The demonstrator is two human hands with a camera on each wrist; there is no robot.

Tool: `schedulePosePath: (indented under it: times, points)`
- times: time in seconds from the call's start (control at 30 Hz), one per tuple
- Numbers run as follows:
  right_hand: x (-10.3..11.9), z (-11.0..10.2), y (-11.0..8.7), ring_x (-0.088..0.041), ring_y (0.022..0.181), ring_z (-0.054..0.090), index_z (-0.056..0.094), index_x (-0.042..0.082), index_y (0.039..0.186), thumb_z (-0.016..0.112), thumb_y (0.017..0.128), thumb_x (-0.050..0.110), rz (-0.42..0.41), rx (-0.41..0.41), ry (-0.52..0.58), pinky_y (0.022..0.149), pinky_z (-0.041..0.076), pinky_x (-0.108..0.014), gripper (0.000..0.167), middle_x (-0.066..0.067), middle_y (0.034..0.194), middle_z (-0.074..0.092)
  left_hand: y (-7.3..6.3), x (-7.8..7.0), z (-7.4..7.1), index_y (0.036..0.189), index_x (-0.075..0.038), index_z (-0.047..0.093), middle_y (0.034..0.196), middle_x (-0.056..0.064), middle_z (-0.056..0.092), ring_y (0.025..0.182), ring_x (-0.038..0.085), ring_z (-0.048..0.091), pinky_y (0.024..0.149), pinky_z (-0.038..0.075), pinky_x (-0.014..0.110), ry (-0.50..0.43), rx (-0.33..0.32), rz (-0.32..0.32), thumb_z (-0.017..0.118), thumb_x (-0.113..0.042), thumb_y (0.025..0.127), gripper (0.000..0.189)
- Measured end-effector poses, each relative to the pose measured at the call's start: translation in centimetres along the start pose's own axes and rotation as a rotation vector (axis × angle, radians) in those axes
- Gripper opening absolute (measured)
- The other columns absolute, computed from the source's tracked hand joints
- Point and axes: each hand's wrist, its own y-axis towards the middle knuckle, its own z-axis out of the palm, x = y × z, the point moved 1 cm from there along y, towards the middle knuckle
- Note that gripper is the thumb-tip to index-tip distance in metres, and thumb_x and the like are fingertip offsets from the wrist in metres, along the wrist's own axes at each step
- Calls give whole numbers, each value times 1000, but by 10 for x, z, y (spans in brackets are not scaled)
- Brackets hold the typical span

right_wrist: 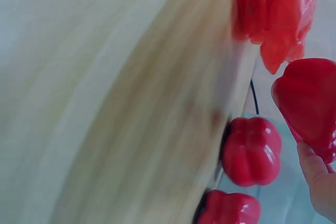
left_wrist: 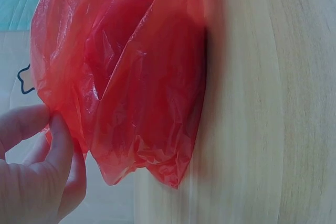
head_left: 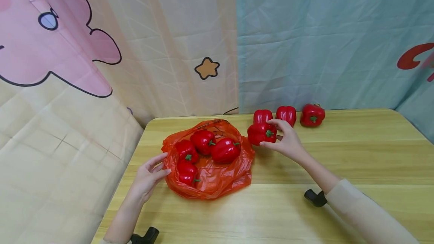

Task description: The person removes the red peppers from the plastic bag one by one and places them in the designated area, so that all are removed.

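Observation:
An orange-red plastic bag lies spread open on the table, with several red bell peppers with green stems inside it. My left hand pinches the bag's left edge between thumb and fingers; the left wrist view shows the thin film of the bag at the fingertips. To the right of the bag, my right hand grips a red bell pepper from its stem side. In the right wrist view this held bell pepper is raised off the table.
Three more red bell peppers stand along the table's back edge: one pepper behind the held one, another pepper beside it, and a third pepper farther right. A patterned curtain hangs behind the wooden table.

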Motion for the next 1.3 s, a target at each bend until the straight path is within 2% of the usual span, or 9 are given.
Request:
schedulePosePath:
  times: [0.47, 0.73, 1.3]
  points:
    - [-17, -6, -12, -31, 106, 46, 49, 1, 123, 83, 68, 13, 10, -1, -56, 76, 54, -49, 67, -16, 120, 47, 0, 1, 0, 138, 5, 37, 133, 17, 39, 99, 5, 59, 84, 51, 25, 6, -5, -11, 57, 8, 86, 55]
    - [-20, -7, -16, -31, 108, 44, 49, 3, 124, 84, 67, 13, 49, 14, -69, 76, 54, -48, 68, -16, 121, 46, 0, 1, -1, 138, 5, 37, 133, 16, 39, 98, 5, 59, 85, 51, 25, 4, -5, -11, 57, 8, 86, 55]
    - [-25, -8, -20, -33, 110, 43, 44, 2, 125, 84, 67, 13, 75, 21, -110, 76, 54, -49, 71, -16, 123, 44, 2, 0, -1, 138, 3, 37, 134, 15, 38, 99, 5, 58, 86, 50, 25, 7, -8, -26, 57, 6, 87, 55]
